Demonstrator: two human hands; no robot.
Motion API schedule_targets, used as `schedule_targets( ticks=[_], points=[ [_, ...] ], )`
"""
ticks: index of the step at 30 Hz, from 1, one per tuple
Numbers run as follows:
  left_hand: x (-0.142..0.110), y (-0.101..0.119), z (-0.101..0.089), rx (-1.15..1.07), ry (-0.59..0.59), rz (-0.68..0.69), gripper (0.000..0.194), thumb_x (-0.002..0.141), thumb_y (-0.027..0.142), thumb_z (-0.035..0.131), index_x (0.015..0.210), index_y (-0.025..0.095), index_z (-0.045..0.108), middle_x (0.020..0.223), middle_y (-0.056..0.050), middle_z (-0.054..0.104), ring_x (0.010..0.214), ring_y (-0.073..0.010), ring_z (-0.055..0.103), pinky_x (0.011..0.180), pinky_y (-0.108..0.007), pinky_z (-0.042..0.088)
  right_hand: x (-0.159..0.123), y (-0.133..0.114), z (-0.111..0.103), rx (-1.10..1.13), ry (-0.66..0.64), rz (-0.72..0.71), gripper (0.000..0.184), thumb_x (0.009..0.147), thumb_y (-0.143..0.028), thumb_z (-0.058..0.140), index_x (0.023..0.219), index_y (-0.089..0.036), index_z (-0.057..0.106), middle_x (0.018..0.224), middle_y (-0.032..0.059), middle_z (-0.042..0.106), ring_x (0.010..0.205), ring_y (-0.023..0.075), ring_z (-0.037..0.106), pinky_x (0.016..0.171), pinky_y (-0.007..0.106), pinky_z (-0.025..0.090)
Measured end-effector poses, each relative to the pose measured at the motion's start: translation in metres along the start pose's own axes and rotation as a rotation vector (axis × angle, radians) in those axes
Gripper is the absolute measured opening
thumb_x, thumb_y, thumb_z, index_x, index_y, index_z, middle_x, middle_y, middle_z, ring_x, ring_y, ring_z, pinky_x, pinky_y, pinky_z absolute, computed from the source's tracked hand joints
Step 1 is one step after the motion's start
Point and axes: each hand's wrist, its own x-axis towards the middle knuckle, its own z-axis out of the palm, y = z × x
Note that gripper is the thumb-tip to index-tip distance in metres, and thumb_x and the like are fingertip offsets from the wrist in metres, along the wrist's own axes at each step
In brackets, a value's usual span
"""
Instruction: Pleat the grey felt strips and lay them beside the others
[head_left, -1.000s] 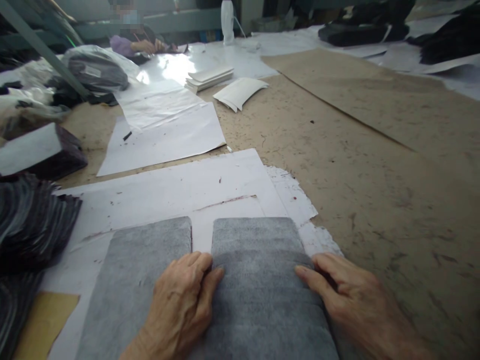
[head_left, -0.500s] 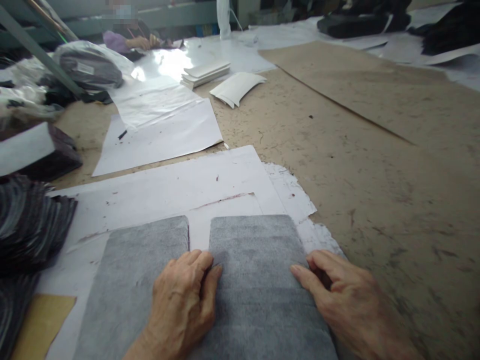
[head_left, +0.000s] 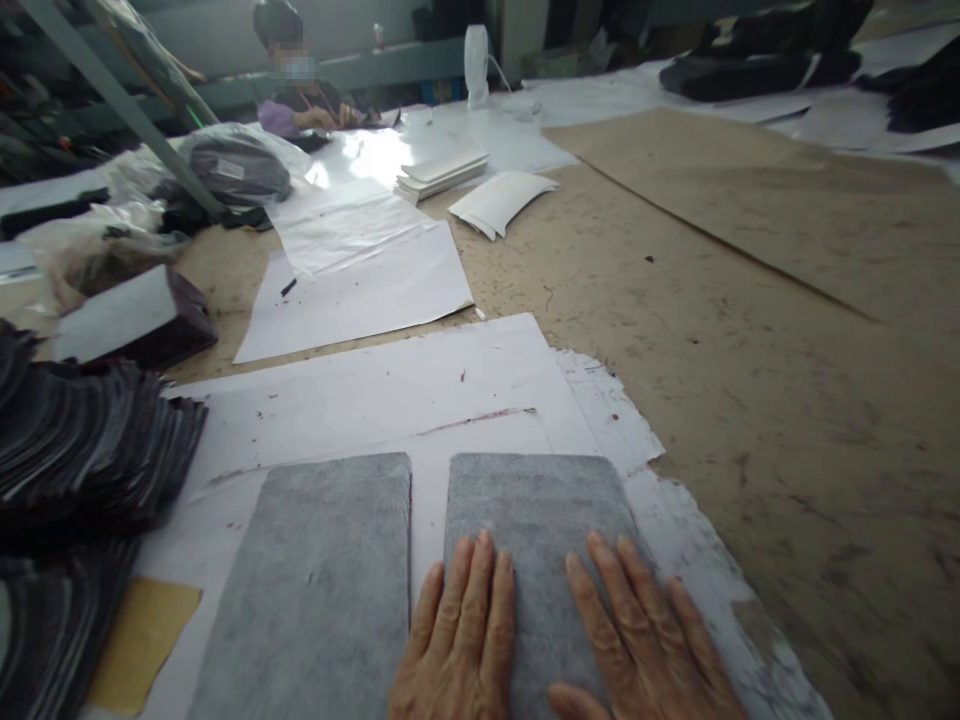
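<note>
Two grey fabric-like panels lie side by side on white paper. My left hand rests flat along the left edge of the right panel, fingers stretched out and pointing away from me. On the same panel's right side lies my right hand, fingers spread, its outer part reaching past the edge. Neither hand grips anything. The left panel is untouched, with a narrow strip of white paper showing between the two. The near ends of both panels run out of view.
At the left stand dark stacked pieces by a yellow piece. Beyond them are a white-topped dark bundle and a bagged dark item. White cards and brown paper lie farther off. A person sits across the table.
Both hands have gone from pinching the right panel's side edges to lying flat on top of it. The view has shifted, so everything sits a little lower and farther right.
</note>
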Motion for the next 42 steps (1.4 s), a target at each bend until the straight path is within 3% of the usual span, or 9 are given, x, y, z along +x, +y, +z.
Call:
schedule_targets(
  ticks=[4, 11, 15, 19, 25, 29, 32, 34, 42],
  points=[
    [0.000, -0.008, 0.003, 0.058, -0.023, 0.101, 0.091, 0.077, 0.074, 0.030, 0.135, 0.004, 0.035, 0.140, -0.017, 0.040, 0.134, -0.0297, 0.026, 0.107, -0.038, 0.022, 0.000, -0.004, 0.005, -0.009, 0.001, 0.012, 0.057, 0.088, -0.045, 0.041, 0.128, -0.003, 0.043, 0.135, 0.0230, 0.040, 0.117, 0.0388, 0.044, 0.095, 0.053, 0.029],
    [0.009, -0.001, -0.009, 0.013, 0.062, 0.064, 0.086, 0.079, 0.070, 0.033, 0.129, 0.000, 0.041, 0.131, -0.020, 0.049, 0.125, -0.0311, 0.040, 0.106, -0.043, 0.021, 0.013, 0.008, -0.011, 0.153, 0.199, 0.178, 0.032, 0.094, -0.024, 0.039, 0.111, -0.001, 0.054, 0.115, 0.0193, 0.056, 0.108, 0.0278, 0.051, 0.093, 0.039, 0.037],
    [0.015, -0.010, -0.016, -0.042, 0.050, 0.085, 0.061, 0.088, 0.046, 0.039, 0.128, 0.000, 0.041, 0.132, -0.020, 0.049, 0.125, -0.0308, 0.039, 0.105, -0.047, 0.021, 0.028, 0.027, -0.014, 0.237, 0.220, 0.237, 0.022, 0.092, -0.021, 0.044, 0.104, -0.009, 0.057, 0.102, 0.0108, 0.061, 0.098, 0.0207, 0.056, 0.090, 0.033, 0.041],
    [0.036, -0.030, -0.021, -0.209, 0.081, -0.100, 0.037, 0.085, 0.016, 0.046, 0.121, 0.007, 0.045, 0.120, -0.014, 0.056, 0.112, -0.0246, 0.047, 0.094, -0.041, 0.035, 0.044, 0.050, -0.007, 0.370, 0.128, 0.224, 0.017, 0.086, -0.017, 0.050, 0.101, -0.014, 0.056, 0.100, 0.0070, 0.061, 0.096, 0.0198, 0.055, 0.085, 0.033, 0.045],
    [0.077, -0.051, -0.034, -0.370, -0.331, -0.310, 0.028, 0.075, 0.018, 0.056, 0.102, 0.017, 0.051, 0.093, -0.006, 0.059, 0.090, -0.0262, 0.053, 0.076, -0.043, 0.038, 0.068, 0.066, -0.009, 0.517, -0.234, 0.402, 0.029, 0.064, -0.011, 0.068, 0.090, -0.019, 0.059, 0.090, 0.0021, 0.061, 0.087, 0.0205, 0.056, 0.074, 0.033, 0.046],
    [0.083, -0.056, -0.037, -0.428, -0.455, -0.401, 0.011, 0.073, 0.024, 0.058, 0.081, 0.020, 0.051, 0.083, -0.003, 0.056, 0.085, -0.0248, 0.052, 0.074, -0.040, 0.035, 0.078, 0.064, -0.019, 0.499, -0.435, 0.662, 0.022, 0.059, -0.017, 0.072, 0.076, -0.021, 0.059, 0.074, -0.0026, 0.058, 0.072, 0.0168, 0.055, 0.060, 0.027, 0.039],
    [0.079, -0.060, -0.034, -0.496, -0.470, -0.443, 0.014, 0.079, 0.031, 0.053, 0.071, 0.020, 0.049, 0.074, -0.001, 0.053, 0.078, -0.0220, 0.050, 0.072, -0.036, 0.034, 0.075, 0.061, -0.018, 0.524, -0.434, 0.769, 0.011, 0.069, -0.031, 0.064, 0.067, -0.022, 0.058, 0.066, -0.0035, 0.056, 0.062, 0.0144, 0.052, 0.055, 0.026, 0.034],
    [0.077, -0.062, -0.033, -0.539, -0.458, -0.462, 0.018, 0.083, 0.033, 0.048, 0.070, 0.021, 0.049, 0.071, -0.001, 0.052, 0.075, -0.0206, 0.050, 0.070, -0.034, 0.032, 0.070, 0.059, -0.013, 0.554, -0.382, 0.810, 0.018, 0.073, -0.037, 0.055, 0.063, -0.022, 0.057, 0.063, -0.0030, 0.056, 0.059, 0.0138, 0.050, 0.054, 0.026, 0.033],
    [0.082, -0.062, -0.034, -0.484, -0.493, -0.587, 0.012, 0.074, 0.031, 0.054, 0.070, 0.021, 0.049, 0.069, 0.001, 0.053, 0.069, -0.0181, 0.048, 0.066, -0.031, 0.030, 0.065, 0.058, -0.003, 0.598, -0.310, 0.916, 0.026, 0.066, -0.045, 0.050, 0.053, -0.023, 0.053, 0.053, -0.0028, 0.052, 0.052, 0.0137, 0.046, 0.052, 0.026, 0.031]
  ],
)
